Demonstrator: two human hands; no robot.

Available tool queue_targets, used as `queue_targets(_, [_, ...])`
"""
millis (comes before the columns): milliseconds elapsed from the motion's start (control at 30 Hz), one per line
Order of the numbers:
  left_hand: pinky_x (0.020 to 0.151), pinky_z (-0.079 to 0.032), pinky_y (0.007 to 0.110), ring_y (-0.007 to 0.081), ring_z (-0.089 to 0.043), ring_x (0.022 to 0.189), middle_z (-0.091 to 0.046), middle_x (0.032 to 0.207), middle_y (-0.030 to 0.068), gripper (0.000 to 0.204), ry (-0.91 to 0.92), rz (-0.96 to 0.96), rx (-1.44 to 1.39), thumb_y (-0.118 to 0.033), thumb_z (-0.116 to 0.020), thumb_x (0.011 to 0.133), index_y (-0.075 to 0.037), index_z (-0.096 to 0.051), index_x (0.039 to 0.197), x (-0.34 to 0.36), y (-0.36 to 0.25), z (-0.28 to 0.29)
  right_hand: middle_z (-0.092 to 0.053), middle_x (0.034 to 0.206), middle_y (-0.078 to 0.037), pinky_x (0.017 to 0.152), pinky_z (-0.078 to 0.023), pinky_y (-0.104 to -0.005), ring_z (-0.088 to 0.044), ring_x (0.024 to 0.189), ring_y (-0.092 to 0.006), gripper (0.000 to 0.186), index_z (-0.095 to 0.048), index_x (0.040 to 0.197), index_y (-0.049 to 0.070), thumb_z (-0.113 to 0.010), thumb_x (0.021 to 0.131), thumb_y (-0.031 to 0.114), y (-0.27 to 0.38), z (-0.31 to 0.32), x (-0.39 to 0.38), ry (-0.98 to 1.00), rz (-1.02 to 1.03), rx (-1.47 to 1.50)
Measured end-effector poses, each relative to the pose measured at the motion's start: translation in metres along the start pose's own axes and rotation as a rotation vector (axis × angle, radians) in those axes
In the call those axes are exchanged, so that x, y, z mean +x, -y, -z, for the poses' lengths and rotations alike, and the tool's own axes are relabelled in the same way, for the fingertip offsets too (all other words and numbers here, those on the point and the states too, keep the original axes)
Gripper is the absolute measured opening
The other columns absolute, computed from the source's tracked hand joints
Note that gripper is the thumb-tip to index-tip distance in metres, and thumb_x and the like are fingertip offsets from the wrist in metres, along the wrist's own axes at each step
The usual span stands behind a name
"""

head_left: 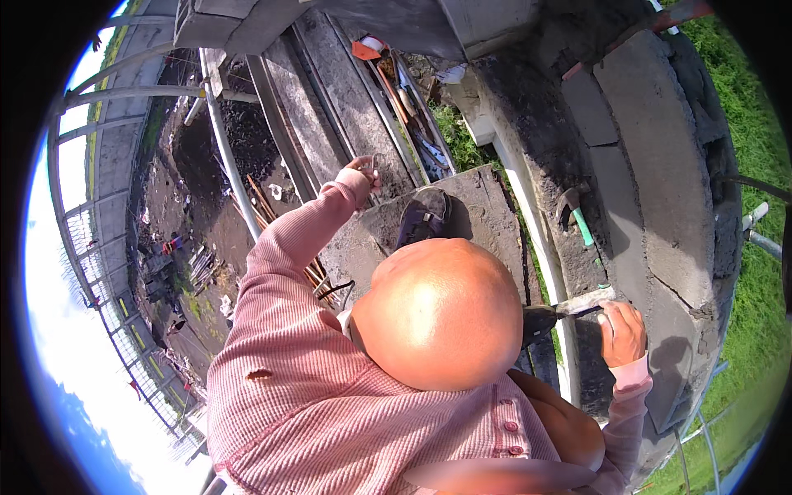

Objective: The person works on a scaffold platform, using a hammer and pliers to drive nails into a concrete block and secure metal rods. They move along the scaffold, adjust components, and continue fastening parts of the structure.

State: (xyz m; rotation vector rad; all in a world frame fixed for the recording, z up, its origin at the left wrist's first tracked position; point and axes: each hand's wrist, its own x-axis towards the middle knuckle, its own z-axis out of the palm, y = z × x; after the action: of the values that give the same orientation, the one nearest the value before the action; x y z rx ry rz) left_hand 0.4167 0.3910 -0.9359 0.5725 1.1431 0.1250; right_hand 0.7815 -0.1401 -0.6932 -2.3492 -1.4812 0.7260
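My left hand (360,175), reaching forward over the edge of a grey slab (487,198), has its fingers closed around what looks like a small, thin metal loop (378,160). To the right, my right hand (623,333) is bent in, its thumb and fingers curled at the end of a pale flat strip (584,302). What those fingers hold, if anything, is hidden. A dark shoe (426,216) stands on the slab between the two arms. A hammer (581,221) with a green handle lies on the concrete ledge beyond the right hand.
A narrow trough (415,124) of tools and an orange-and-white item (368,48) lie ahead. Concrete blocks (652,157) curve along the right, with grass (755,107) outside. Metal rails (223,148) and muddy ground (186,190) with debris are at the left.
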Motion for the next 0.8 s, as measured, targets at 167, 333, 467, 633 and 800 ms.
queue_targets(167, [0.070,-0.053,0.032,0.0159,-0.065,0.076,-0.067,0.084,0.0001,0.029,-0.292,0.002,0.584,-0.012,-0.074,0.087,-0.007,-0.067,0.114,0.080,-0.028,-0.068,-0.065,0.100,-0.013,0.080,-0.045,-0.0420,-0.063,0.093,-0.0310,0.026,-0.067,0.111,0.001,-0.065,0.086,0.008,0.043,0.034,0.092,0.103,0.207,-0.099])
queue_targets(333, [0.085,-0.055,0.038,0.0224,-0.070,0.095,-0.073,0.113,0.0124,0.053,-0.553,-0.305,0.773,-0.030,-0.078,0.088,-0.009,-0.062,0.133,0.099,-0.065,-0.144,-0.065,0.097,-0.009,0.078,-0.043,-0.0399,-0.062,0.088,-0.0256,0.025,-0.067,0.109,0.002,-0.067,0.084,0.008,0.085,0.055,0.158,0.168,0.340,-0.228])
queue_targets(467, [0.086,-0.057,0.037,0.0245,-0.071,0.096,-0.072,0.104,0.0124,0.032,-0.406,-0.285,0.993,-0.021,-0.076,0.088,-0.003,-0.069,0.113,0.124,-0.108,-0.134,-0.063,0.094,-0.007,0.077,-0.042,-0.0388,-0.060,0.085,-0.0247,0.023,-0.067,0.106,0.004,-0.068,0.084,0.009,0.117,0.071,0.199,0.201,0.430,-0.292])
queue_targets(633, [0.073,-0.056,0.033,0.0214,-0.071,0.082,-0.069,0.088,0.0106,0.019,0.984,-1.009,0.533,-0.017,-0.066,0.097,0.001,-0.067,0.104,0.151,-0.112,-0.073,-0.059,0.087,-0.006,0.076,-0.042,-0.0381,-0.059,0.083,-0.0228,0.019,-0.068,0.104,0.006,-0.065,0.087,0.011,0.143,0.078,0.238,0.200,0.514,-0.368])
queue_targets(800, [0.070,-0.055,0.038,0.0223,-0.070,0.082,-0.069,0.087,0.0105,0.032,1.081,-0.779,0.401,-0.023,-0.064,0.097,0.002,-0.063,0.116,0.158,-0.100,-0.069,-0.060,0.086,-0.004,0.075,-0.043,-0.0367,-0.061,0.083,-0.0218,0.019,-0.068,0.104,0.008,-0.066,0.086,0.012,0.146,0.059,0.258,0.085,0.607,-0.323])
